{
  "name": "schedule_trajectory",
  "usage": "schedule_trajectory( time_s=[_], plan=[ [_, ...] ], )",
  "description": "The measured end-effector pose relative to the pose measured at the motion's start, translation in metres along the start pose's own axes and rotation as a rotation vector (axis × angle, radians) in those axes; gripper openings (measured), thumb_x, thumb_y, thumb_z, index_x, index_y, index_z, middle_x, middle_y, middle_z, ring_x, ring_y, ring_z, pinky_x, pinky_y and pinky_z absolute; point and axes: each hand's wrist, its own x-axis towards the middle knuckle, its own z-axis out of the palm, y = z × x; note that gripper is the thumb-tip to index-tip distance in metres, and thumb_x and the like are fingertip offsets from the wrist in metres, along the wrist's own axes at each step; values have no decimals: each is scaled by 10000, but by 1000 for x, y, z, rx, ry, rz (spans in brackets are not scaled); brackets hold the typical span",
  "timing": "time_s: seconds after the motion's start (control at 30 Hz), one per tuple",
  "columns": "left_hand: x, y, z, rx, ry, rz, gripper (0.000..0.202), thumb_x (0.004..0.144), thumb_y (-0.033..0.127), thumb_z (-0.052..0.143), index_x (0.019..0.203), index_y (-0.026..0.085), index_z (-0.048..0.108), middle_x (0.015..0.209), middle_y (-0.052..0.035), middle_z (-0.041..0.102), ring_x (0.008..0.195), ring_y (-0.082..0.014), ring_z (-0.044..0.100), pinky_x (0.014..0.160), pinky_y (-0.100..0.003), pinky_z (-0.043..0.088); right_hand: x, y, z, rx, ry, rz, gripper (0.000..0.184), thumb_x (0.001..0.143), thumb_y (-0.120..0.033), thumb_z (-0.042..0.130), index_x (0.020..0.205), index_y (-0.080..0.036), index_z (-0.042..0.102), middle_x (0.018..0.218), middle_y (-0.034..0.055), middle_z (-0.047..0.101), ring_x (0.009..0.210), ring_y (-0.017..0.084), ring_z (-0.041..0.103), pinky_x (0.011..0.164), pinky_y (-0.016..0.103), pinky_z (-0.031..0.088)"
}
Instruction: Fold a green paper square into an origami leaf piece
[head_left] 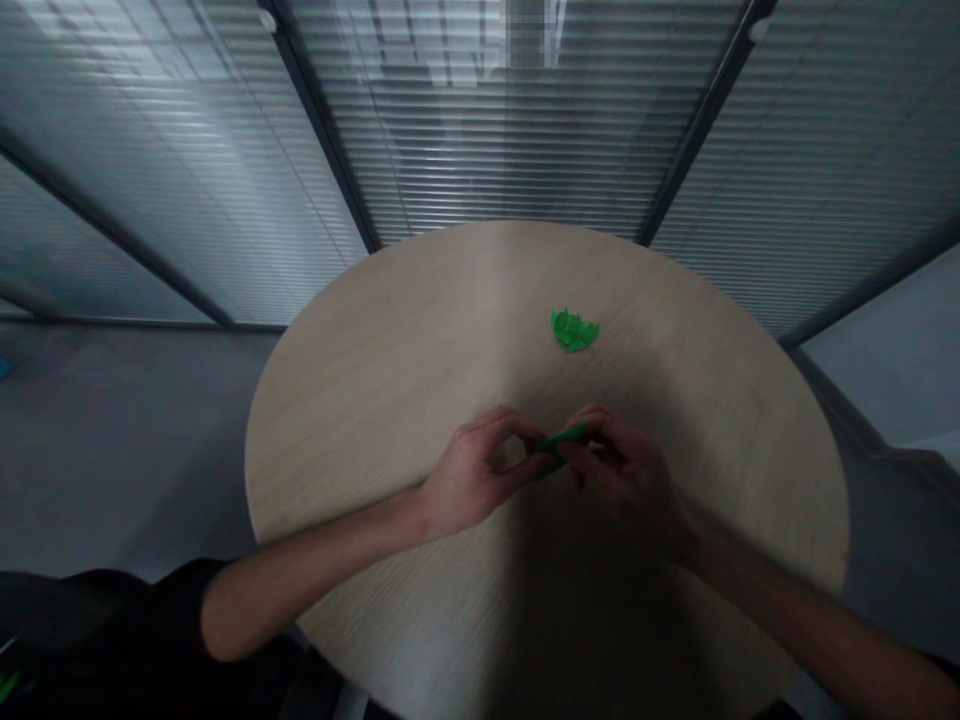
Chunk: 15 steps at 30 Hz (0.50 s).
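A small green piece of paper (561,440) is pinched between both hands above the middle of a round light-wood table (390,330). My left hand (480,470) grips its left end with thumb and fingers closed. The fingers of my right hand (626,470) are curled onto its right end. Beyond the hands, a little to the right, a small pile of several folded green paper pieces (574,329) lies on the table top, apart from both hands.
Glass walls with horizontal blinds (525,120) and dark frames stand right behind the table's far edge. Grey floor (112,450) lies to the left and right of the table.
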Motion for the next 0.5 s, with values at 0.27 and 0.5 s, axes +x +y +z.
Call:
schedule_trajectory(
  time_s=[0.27,0.5],
  plan=[
    [7,3,2,-270,16,-299,166,920,318,710,910,152,705,844,-36,728,785,-159,674,714,-271,524,-2,5,-1,2,-59,167,252,949,-395,685,1076,-177,684,827,24,662,607,113,603,505,206,527],
    [10,0,4,-443,-27,-371,257,889,397,735,870,152,661,748,-9,691,681,-138,645,638,-249,505,-3,10,-1,-63,-112,201,265,946,-429,659,942,-172,721,760,17,652,591,119,582,521,222,499]
  ],
)
